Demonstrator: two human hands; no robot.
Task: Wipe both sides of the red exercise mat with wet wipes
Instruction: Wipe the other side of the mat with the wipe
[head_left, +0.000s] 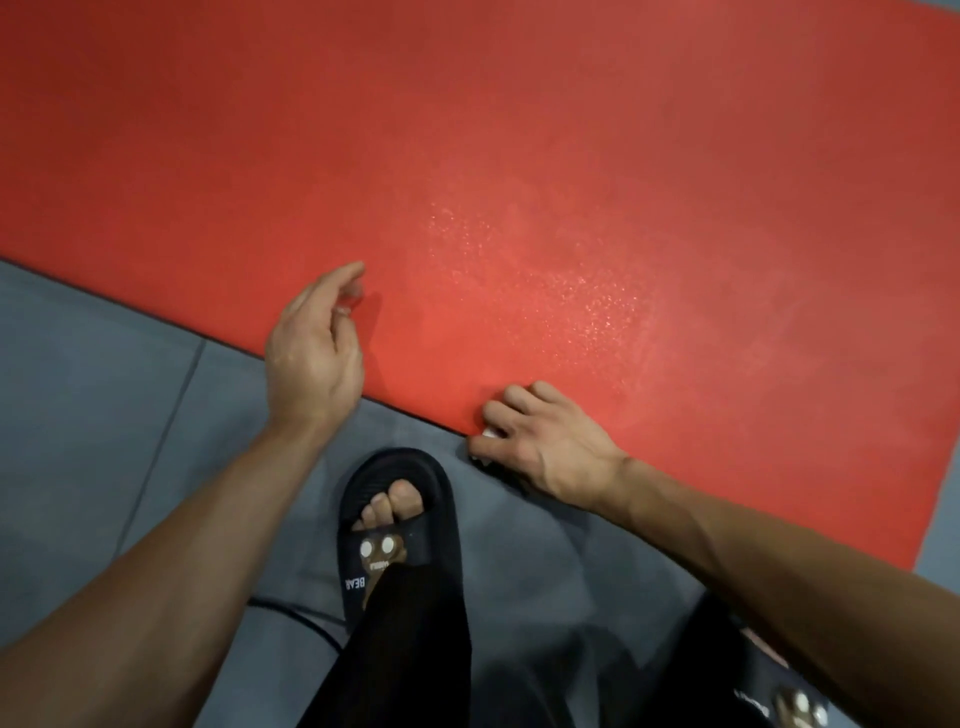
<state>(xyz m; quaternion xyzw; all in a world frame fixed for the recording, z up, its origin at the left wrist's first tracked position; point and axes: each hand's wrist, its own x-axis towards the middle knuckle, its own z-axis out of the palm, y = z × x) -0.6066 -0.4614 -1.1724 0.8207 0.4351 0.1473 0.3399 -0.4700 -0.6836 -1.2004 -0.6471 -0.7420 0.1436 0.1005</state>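
Left hand (311, 353) just left of frame centre, back upward, fingers (349, 273) loosely curved and holding nothing, forearm running in from lower left. Right hand (540, 441) right of centre and lower, fingers (511, 401) curled down, bare forearm entering from lower right.

We see the mat (519, 156) lying flat on the floor (93, 364), filling the far part of the view. Our left hand (311, 353) hangs over its near edge, and our right hand (540, 441) sits on that edge further right, with a wipe (485, 434) under its fingers. Our slippered foot (400, 525) stands on the floor between our forearms, just before the mat.
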